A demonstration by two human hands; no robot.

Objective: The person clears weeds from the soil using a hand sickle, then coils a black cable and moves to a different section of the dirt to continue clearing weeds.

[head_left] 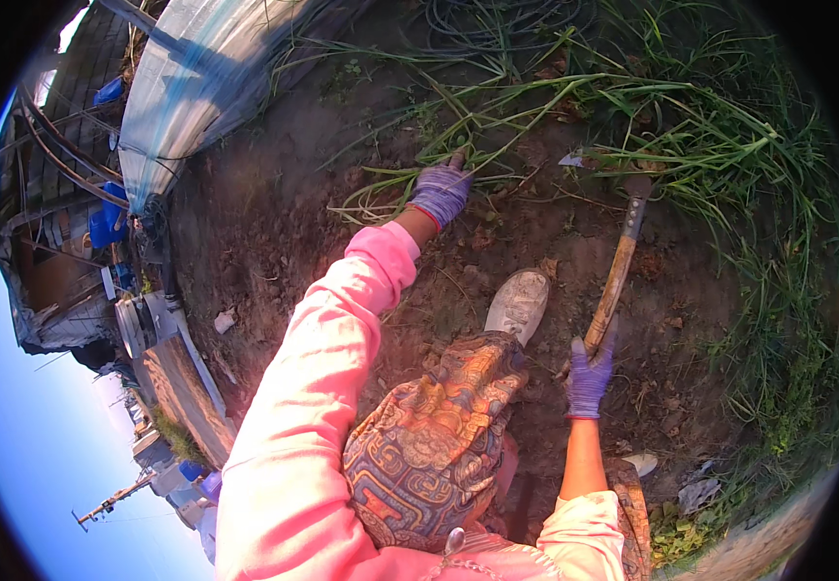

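My right hand (590, 376), in a purple knit glove, grips the lower end of the wooden handle of a hand sickle (614, 283). Its metal head lies against the edge of the long green grass (724, 138) on the right; grass partly hides the blade. Up and to the left, my left hand (442, 190), in a matching glove, is at the base of some long green stalks (514, 94), with a finger stretched out among them. Whether its fingers close on any stalk cannot be told.
Bare brown soil (267, 210) surrounds my shoe (519, 305). Plastic sheeting (187, 80) rises at the upper left. A coiled hose (506, 29) lies at the top. A wooden board (187, 392) stands at the left, and pale debris (698, 495) lies at the lower right.
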